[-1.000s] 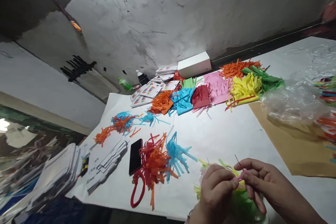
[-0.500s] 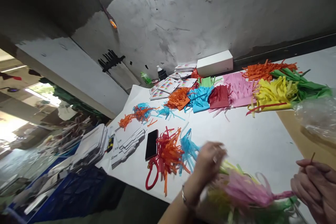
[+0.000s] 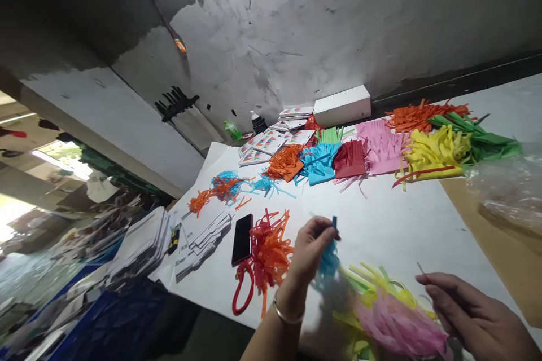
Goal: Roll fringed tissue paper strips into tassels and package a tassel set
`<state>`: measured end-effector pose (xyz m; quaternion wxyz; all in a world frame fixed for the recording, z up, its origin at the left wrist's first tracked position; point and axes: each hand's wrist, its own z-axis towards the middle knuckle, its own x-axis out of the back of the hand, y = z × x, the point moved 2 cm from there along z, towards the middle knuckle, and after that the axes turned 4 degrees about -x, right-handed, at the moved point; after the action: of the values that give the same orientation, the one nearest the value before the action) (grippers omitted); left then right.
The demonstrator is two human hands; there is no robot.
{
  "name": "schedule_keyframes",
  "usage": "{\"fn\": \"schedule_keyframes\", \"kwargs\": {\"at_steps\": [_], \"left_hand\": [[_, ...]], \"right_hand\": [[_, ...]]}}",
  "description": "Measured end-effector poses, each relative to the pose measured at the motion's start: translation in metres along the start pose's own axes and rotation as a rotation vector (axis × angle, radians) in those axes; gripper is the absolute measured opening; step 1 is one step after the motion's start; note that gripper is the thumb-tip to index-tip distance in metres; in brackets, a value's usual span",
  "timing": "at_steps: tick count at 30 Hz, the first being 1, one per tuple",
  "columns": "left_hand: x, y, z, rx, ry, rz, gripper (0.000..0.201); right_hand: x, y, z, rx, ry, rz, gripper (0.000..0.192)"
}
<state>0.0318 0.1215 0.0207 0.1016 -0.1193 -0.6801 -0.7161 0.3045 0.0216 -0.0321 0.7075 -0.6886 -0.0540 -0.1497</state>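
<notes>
Phone (image 3: 242,238) and orange fringe (image 3: 269,248) lie lower left on the worktop (image 3: 381,220). At centre the left hand (image 3: 311,248) pinches a blue paper tassel (image 3: 328,256): light, flimsy, best gripped at its bound top. Lower right, the right hand (image 3: 474,316) pinches a thin needle (image 3: 422,269) over the pink tassel (image 3: 398,330).

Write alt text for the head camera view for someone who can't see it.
The left hand pinches a blue paper tassel above a white table, while the right hand holds a thin needle beside pink and yellow tassels. Orange tassels and a black phone lie left.
</notes>
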Motion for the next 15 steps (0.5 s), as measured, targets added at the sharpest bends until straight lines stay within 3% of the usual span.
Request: {"fn": "schedule_keyframes", "kwargs": {"at_steps": [3,7,11,15], "left_hand": [[-0.033,0.015,-0.032,0.050,-0.103,-0.293,0.044],[-0.062,0.021,-0.054,0.194,-0.221,-0.745,0.039],[-0.076,0.021,-0.062,0.258,-0.283,-0.824,0.036],[-0.082,0.021,-0.063,0.284,-0.258,-0.911,0.034]], "right_hand": [[-0.008,-0.022,0.002,0.092,-0.151,0.000,0.027],[-0.013,-0.046,0.003,0.155,-0.114,0.052,0.024],[-0.015,-0.058,0.004,0.102,-0.124,0.059,0.028],[-0.013,-0.060,0.001,0.089,-0.184,-0.018,0.032]]}}
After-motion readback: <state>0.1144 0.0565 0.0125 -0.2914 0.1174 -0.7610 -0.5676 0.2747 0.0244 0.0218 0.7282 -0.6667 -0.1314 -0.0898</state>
